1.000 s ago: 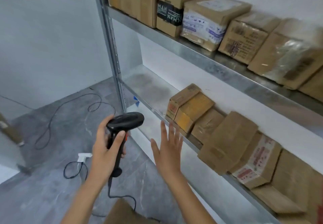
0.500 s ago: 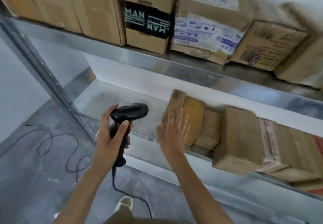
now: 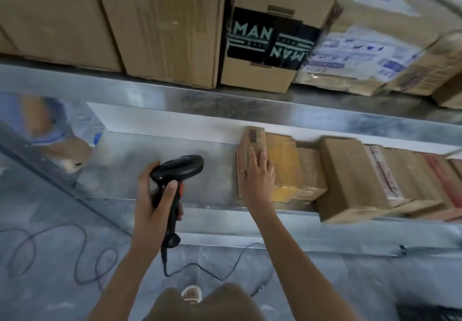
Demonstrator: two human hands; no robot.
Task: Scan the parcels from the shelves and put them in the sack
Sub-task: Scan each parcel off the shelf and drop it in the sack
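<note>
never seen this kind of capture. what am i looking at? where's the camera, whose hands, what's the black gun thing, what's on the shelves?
There is no robot here. A person wears one wide-angle camera on the head, looking forward and down, so the two bare arms coming up from the bottom edge are their own.

The left hand grips a black handheld barcode scanner; its cable trails down to the floor.

The right hand lies with straight fingers on the leftmost parcel of the lower shelf, a small brown box with a barcode label near its far end. It is touching it, not yet lifting it.

More cardboard parcels sit in a row to its right. The upper shelf carries larger cartons, one with black tape printed MAN.

The sack cannot be clearly made out in this view.
</note>
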